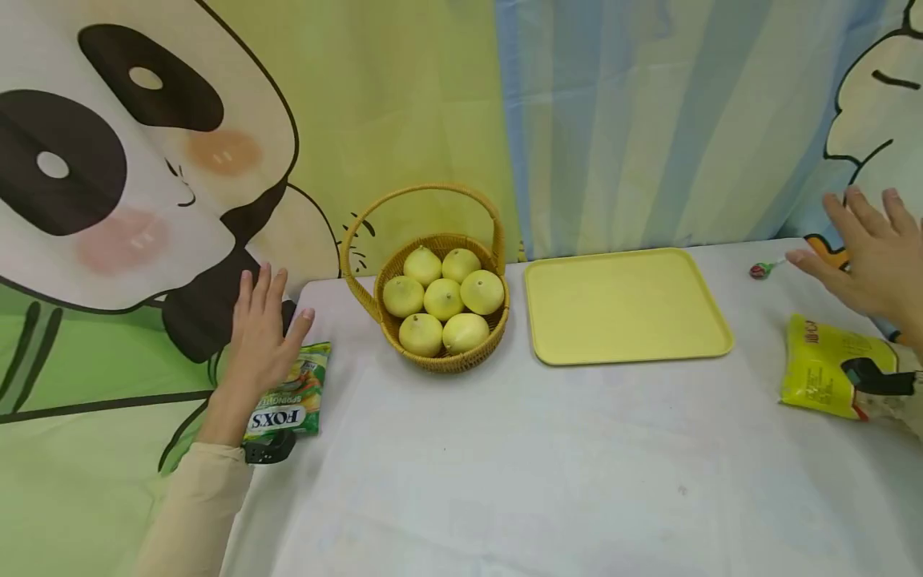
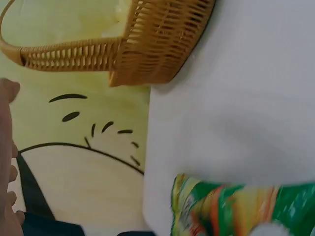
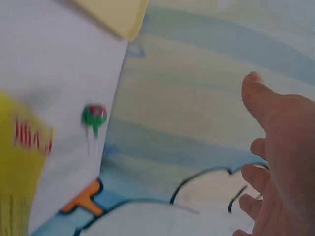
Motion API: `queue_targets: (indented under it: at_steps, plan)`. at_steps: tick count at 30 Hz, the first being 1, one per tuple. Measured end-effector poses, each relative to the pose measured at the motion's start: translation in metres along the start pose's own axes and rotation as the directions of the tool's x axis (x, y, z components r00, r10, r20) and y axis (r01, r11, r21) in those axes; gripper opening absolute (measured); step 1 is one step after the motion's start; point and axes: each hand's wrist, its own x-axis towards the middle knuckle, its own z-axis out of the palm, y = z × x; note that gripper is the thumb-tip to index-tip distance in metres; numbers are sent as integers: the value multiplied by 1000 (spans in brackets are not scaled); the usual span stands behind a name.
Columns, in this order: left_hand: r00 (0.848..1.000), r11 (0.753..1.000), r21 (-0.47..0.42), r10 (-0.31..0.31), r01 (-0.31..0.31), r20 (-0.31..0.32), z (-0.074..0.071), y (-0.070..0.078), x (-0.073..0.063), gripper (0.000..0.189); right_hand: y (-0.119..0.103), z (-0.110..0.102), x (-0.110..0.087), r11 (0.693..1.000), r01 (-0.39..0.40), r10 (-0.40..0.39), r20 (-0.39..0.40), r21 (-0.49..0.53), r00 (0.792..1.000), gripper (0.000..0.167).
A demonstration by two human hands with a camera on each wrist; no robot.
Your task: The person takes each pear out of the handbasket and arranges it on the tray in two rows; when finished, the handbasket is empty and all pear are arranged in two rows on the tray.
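Upside-down "FOX'S" and "SPRING" on the green packet (image 1: pixel 301 394)

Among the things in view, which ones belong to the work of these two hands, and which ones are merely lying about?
Likely in the job (nearest the hands, neither holding anything):
green FOX'S packet, by the left hand
yellow packet, by the right hand
lollipop, also by that hand

Seemingly just lying about:
wicker basket
pale yellow fruits inside it
yellow tray

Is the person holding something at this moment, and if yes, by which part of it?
Nothing is held: the left hand and the right hand are both empty, neither one curled around anything.
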Motion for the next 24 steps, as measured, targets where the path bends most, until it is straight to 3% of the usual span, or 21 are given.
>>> queue_targets:
  at_steps: [3,5,8,11,15,17,19,21,22,24]
  plan:
    - [999,992,-119,30,-31,-10,17,4,6,86,-23,7,8,990,121,-120,-25,66,992,100]
    - [999,977,-209,45,-45,-3,33,8,11,87,-45,12,14,963,219,-217,-33,158,976,90]
    - [999,940,-341,44,-32,26,59,17,19,89,-90,17,25,891,327,-337,-23,317,941,84]
    - [999,878,-478,12,10,43,83,27,28,90,-139,27,33,786,407,-440,-42,464,897,79]
    - [1000,740,-672,-18,27,20,110,37,39,88,-199,45,45,620,490,-542,-117,614,832,76]
    - [1000,648,-761,-20,10,-5,121,41,44,88,-226,54,51,535,523,-581,-160,663,798,75]
    - [999,555,-832,-29,-21,-45,133,45,48,88,-250,61,55,471,540,-612,-182,698,770,74]
    - [995,479,-877,-59,-40,-78,143,49,49,88,-272,67,56,419,547,-641,-191,724,744,75]
    - [993,448,-893,-80,-47,-92,147,51,49,88,-282,70,57,398,549,-653,-193,735,732,76]
    - [984,420,-906,-130,-60,-125,154,55,49,88,-299,76,57,366,547,-674,-190,753,713,77]
